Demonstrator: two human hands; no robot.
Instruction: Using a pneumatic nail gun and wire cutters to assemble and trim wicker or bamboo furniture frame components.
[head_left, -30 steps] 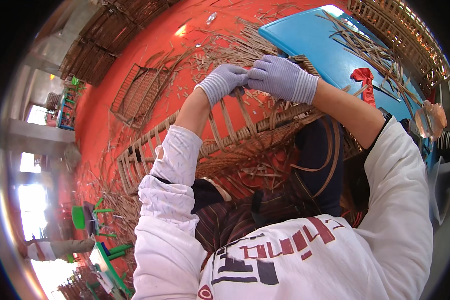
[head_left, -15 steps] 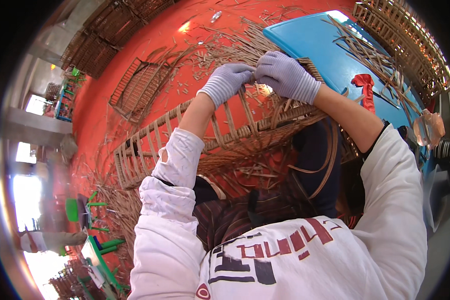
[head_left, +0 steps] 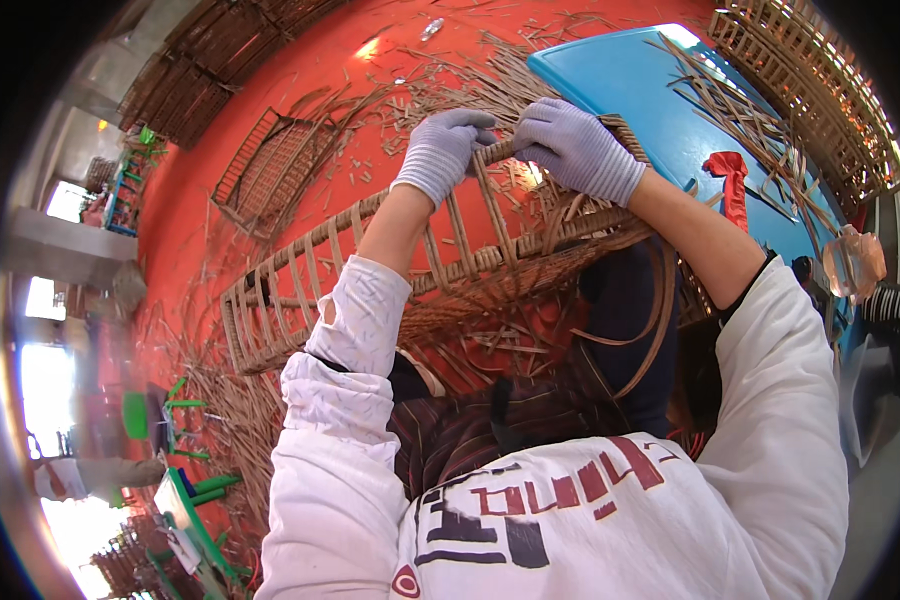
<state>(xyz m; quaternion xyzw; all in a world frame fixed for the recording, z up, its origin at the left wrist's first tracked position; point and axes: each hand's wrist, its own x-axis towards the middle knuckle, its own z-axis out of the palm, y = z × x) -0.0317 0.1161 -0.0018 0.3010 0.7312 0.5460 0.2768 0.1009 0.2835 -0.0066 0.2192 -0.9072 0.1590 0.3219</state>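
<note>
A long brown woven basket with an open slatted side lies tilted across my lap. Both my hands wear pale striped knit gloves and are at its upper far rim. My left hand is closed over the rim with bent fingers, its fingertips partly hidden. A short stretch of rim shows between the hands. My right hand grips the rim beside it, fingers folded over and thumb side toward the left hand. A loose curved strip hangs from the basket's right end over my dark trouser leg.
A blue board at the far right carries cut strips and a red cloth band. Another basket lies on the red floor among scattered scraps. Stacked baskets stand far right, more far left. A clear plastic object is right.
My left hand has drawn slightly left, away from my right hand, and rim now shows between them. My right hand has hardly moved. The view has shifted a little.
</note>
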